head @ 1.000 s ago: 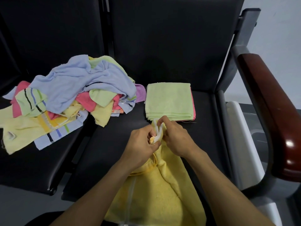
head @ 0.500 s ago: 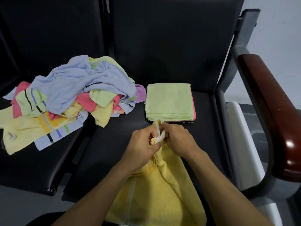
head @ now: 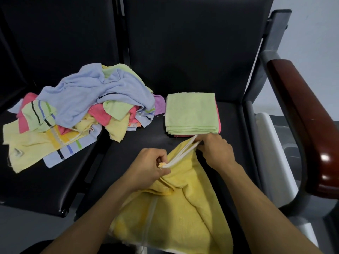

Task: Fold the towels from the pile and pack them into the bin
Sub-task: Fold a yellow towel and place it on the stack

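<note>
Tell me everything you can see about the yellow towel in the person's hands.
The yellow towel looks like soft terry cloth with a pale white hem along one edge. It is unfolded and rumpled, draped from the black seat towards the camera. The left hand pinches one end of the hem and the right hand pinches farther along, holding that edge stretched between them, just in front of the folded green towel.

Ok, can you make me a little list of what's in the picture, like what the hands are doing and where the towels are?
left hand: pinches one end of the yellow towel's white edge
right hand: pinches the other end
yellow towel: edge stretched between the hands, rest hanging toward the person
pile: unfolded towels, left on the seat
stack: folded, green on top, pink below
bin: not clearly seen
</note>
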Available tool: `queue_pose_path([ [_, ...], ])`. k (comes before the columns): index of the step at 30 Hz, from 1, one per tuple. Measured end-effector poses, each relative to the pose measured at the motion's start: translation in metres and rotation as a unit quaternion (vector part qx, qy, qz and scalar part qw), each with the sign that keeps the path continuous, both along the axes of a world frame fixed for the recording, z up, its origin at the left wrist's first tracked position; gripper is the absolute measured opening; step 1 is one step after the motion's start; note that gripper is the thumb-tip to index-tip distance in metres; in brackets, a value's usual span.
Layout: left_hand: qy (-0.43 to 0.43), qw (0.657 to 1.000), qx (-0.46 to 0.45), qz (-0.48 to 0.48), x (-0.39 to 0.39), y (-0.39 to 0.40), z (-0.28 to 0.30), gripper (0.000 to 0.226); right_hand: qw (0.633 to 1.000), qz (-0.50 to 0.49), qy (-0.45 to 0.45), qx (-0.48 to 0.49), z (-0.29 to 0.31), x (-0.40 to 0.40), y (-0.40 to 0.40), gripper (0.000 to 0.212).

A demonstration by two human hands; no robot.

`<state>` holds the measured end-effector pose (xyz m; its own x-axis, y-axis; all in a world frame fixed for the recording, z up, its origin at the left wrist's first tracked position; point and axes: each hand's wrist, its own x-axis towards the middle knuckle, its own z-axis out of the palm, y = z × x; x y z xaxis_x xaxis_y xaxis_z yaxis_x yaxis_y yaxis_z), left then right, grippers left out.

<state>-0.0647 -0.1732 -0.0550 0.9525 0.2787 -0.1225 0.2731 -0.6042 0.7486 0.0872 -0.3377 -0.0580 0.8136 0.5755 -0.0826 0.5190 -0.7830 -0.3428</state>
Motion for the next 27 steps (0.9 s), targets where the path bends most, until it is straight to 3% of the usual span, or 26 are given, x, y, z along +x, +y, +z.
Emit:
queue_pose_path([
  [4, 0.014, 0.995, 0.064, 0.073, 0.001, 0.018, -0.004, 0.030, 1.000, -0.002, 0.002, -0.011, 0.006, 0.000, -0.005, 0.016],
  [12, 0.000, 0.980, 0.105, 0.171, 0.010, 0.037, -0.009, 0.028, 0.999, 0.033, -0.003, -0.018, 0.009, -0.009, -0.011, 0.012],
  [15, -0.007, 0.975, 0.109, 0.192, 0.013, 0.042, -0.007, 0.023, 0.996, 0.079, -0.033, 0.014, 0.006, -0.015, -0.016, 0.013],
  [20, -0.020, 0.975, 0.091, 0.200, 0.016, 0.042, -0.005, 0.021, 0.978, 0.167, -0.010, 0.126, -0.002, -0.014, -0.030, 0.007],
  [24, -0.032, 0.980, 0.052, 0.187, 0.019, 0.039, -0.003, 0.015, 0.963, 0.094, 0.071, 0.242, -0.001, -0.013, -0.037, 0.004],
  [27, -0.033, 0.981, -0.041, 0.185, 0.018, 0.041, -0.001, 0.014, 0.944, -0.002, 0.111, 0.311, 0.002, -0.010, -0.037, 0.008],
])
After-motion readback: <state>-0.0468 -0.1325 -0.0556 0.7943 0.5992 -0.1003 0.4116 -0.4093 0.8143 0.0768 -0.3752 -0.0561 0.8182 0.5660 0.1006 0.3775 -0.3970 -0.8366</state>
